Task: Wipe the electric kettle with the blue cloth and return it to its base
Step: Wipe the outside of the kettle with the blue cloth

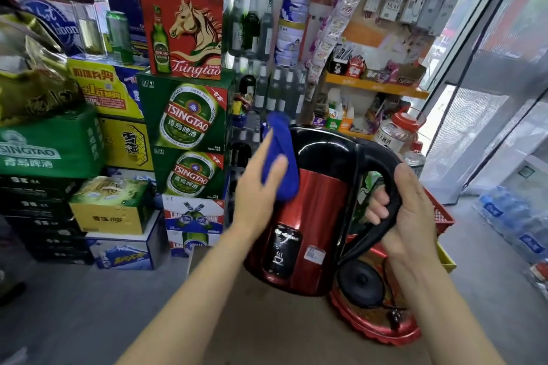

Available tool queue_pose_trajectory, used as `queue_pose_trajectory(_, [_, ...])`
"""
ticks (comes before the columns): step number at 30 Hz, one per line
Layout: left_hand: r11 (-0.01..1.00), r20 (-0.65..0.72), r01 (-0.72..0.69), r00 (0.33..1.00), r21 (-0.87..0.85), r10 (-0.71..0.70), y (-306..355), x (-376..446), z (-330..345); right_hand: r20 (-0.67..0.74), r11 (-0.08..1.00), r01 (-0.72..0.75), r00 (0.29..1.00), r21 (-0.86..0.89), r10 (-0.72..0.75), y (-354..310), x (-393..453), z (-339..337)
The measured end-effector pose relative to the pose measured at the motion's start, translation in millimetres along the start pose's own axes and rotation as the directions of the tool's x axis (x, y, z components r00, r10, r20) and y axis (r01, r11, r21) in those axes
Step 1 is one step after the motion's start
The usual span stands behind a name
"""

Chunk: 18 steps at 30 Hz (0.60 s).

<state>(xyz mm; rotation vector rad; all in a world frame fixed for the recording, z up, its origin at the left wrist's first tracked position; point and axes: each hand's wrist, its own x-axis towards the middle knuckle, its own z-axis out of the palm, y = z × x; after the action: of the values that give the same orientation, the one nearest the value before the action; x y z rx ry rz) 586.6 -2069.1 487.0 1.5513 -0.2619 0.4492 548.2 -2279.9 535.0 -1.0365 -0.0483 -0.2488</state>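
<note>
A red electric kettle [317, 216] with a black lid and black handle hangs in the air in the middle of the head view. My right hand [412, 213] is wrapped around its handle. My left hand [261, 187] presses a folded blue cloth [281, 157] against the kettle's upper left side, near the spout. Below and to the right, the round black base [360, 284] sits on a red scalloped tray [382, 326], apart from the kettle.
Stacked beer cartons [189, 115] fill the left side. Behind the kettle stands an orange shelf [376, 87] of snacks and a jar with a red lid [397, 127]. A red crate [441, 213] lies at right, by glass doors. A brown surface [267, 320] carries the tray.
</note>
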Motion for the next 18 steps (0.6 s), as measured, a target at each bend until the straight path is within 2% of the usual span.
queue_pose_trajectory(2, [0.957,0.029,-0.090,0.996,0.277,0.085,-14.5,-59.9,10.4,-0.026,1.000,0.010,1.000,-0.029,-0.011,-3.6,6.0,-3.8])
queue_pose_trajectory(3, [0.913,0.041,-0.088,0.996,0.398,0.078,-23.0,-88.1,16.1,-0.012,0.999,0.010,1.000,-0.052,-0.011,-4.2,6.7,-5.0])
queue_pose_trajectory(5, [0.861,0.038,-0.058,0.998,0.506,0.045,-32.4,-115.3,23.6,0.030,0.995,0.000,1.000,-0.098,0.003,-1.9,5.1,-5.2])
queue_pose_trajectory(6, [0.879,0.024,-0.034,0.999,0.476,0.026,-31.1,-110.0,23.1,0.048,0.994,-0.010,0.999,-0.111,0.016,-0.2,4.2,-4.8])
queue_pose_trajectory(7, [0.921,-0.004,-0.002,1.000,0.390,0.005,-27.2,-95.6,20.3,0.070,0.993,-0.021,0.997,-0.114,0.029,0.9,3.5,-4.4])
queue_pose_trajectory(9, [0.995,-0.034,0.070,0.997,0.074,-0.068,-19.1,-44.5,7.4,0.136,0.993,-0.061,0.988,-0.101,0.075,-0.3,3.0,-3.3])
queue_pose_trajectory(10, [0.986,-0.025,0.110,0.993,-0.124,-0.114,-16.0,-13.1,-2.2,0.167,0.992,-0.088,0.981,-0.087,0.101,-2.0,3.5,-2.9])
queue_pose_trajectory(12, [0.893,0.129,0.234,0.972,-0.386,-0.198,-5.8,37.9,-16.7,0.195,0.988,-0.149,0.969,-0.043,0.155,-5.1,6.0,-2.7])
queue_pose_trajectory(15, [0.788,0.285,0.377,0.921,-0.487,-0.264,6.0,58.7,-22.5,0.198,0.970,-0.222,0.960,0.103,0.199,-10.2,10.8,-1.2])
queue_pose_trajectory(18, [0.615,0.440,0.580,0.812,-0.534,-0.384,0.1,53.0,-16.2,0.150,0.971,-0.187,0.975,0.151,0.165,-16.3,17.2,3.0])
